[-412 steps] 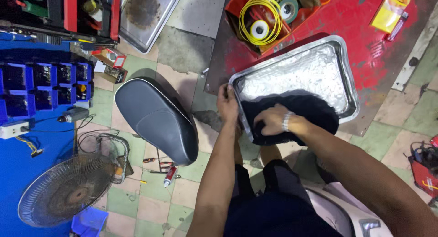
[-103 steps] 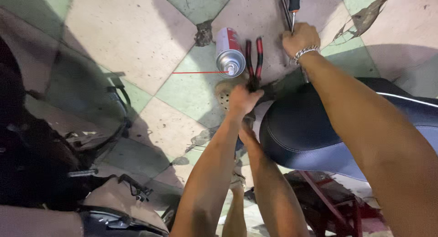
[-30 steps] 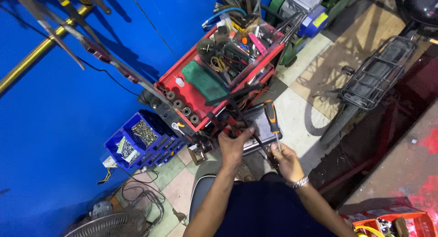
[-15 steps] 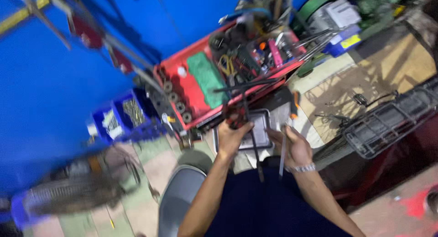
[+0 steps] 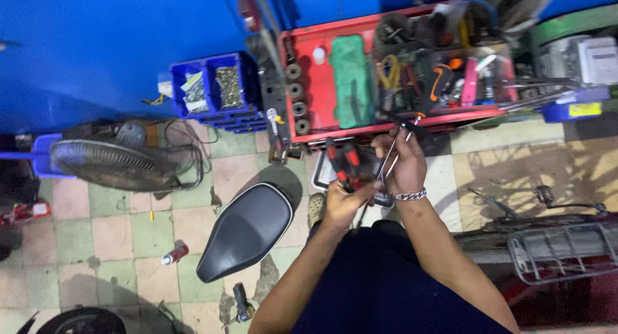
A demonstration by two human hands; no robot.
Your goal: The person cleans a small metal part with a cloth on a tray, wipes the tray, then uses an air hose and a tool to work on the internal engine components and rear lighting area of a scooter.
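Note:
My left hand [image 5: 343, 202] grips red-handled pliers [image 5: 342, 164], handles pointing up toward the tool cart. My right hand [image 5: 404, 161], with a metal bracelet on the wrist, holds an orange-and-black-handled screwdriver [image 5: 432, 92] together with thin metal rods [image 5: 386, 168]. Both hands are close together in front of my body, just below the red tool cart [image 5: 322, 76]. A black motorcycle seat [image 5: 244, 231] lies on the tiled floor to the left of my left arm.
Blue parts bins [image 5: 212, 89] stand left of the cart against a blue wall. A floor fan [image 5: 112, 163] lies at left. A small spray can [image 5: 174, 254] rests on the tiles. A metal tray [image 5: 320, 177] sits under the cart. A wire rack [image 5: 566, 250] is at right.
The view swung and steadied on the cart. My hands stay together in front of it, still holding the pliers and the screwdriver with the rods.

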